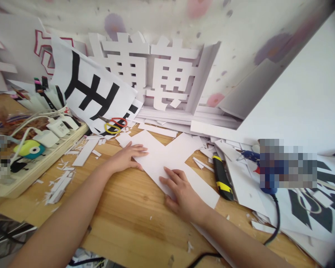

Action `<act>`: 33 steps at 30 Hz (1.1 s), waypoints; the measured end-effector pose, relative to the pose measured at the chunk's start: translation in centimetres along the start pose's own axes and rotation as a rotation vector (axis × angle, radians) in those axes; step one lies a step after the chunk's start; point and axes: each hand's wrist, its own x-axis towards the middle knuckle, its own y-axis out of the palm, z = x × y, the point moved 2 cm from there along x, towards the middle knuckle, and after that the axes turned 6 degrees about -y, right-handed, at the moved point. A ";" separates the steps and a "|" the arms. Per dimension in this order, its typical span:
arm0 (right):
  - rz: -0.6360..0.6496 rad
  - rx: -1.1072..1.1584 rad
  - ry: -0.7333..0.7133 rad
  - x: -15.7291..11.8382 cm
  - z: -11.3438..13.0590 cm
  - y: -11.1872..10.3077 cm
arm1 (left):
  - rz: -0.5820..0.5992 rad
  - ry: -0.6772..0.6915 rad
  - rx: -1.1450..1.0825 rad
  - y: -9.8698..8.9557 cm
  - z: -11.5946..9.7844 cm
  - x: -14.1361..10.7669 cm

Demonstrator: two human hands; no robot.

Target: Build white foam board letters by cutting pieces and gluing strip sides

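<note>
right hand (184,194): fingers bent, slightly apart, on the white board (162,158); pressure unclear.
left hand (126,158): fingers spread over its left edge.
white board: cross-shaped, flat on the wooden counter (123,203); seemingly being steadied; shifting it calls for light, even contact.
cutter (222,178): just right.
scissors (109,120): beyond, left.
white characters (158,74): upright behind.

The one camera is worn on the head, and it looks forward and down over the wooden tabletop (123,208). Both forearms enter from the lower edge, so the view is from quite near. At the top it reaches the patterned wall covering (162,18). No second view shares this scene.
</note>
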 end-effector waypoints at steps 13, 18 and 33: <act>0.012 -0.018 -0.003 -0.1 0.0 0.0 | -0.003 -0.010 -0.014 -0.2 0.1 0.2; 0.019 -0.014 0.001 -0.1 0.0 0.0 | 0.003 -0.015 -0.006 -0.2 0.1 0.3; 0.030 -0.018 0.009 0.1 0.1 -0.2 | -0.023 -0.007 -0.021 0.0 0.2 0.2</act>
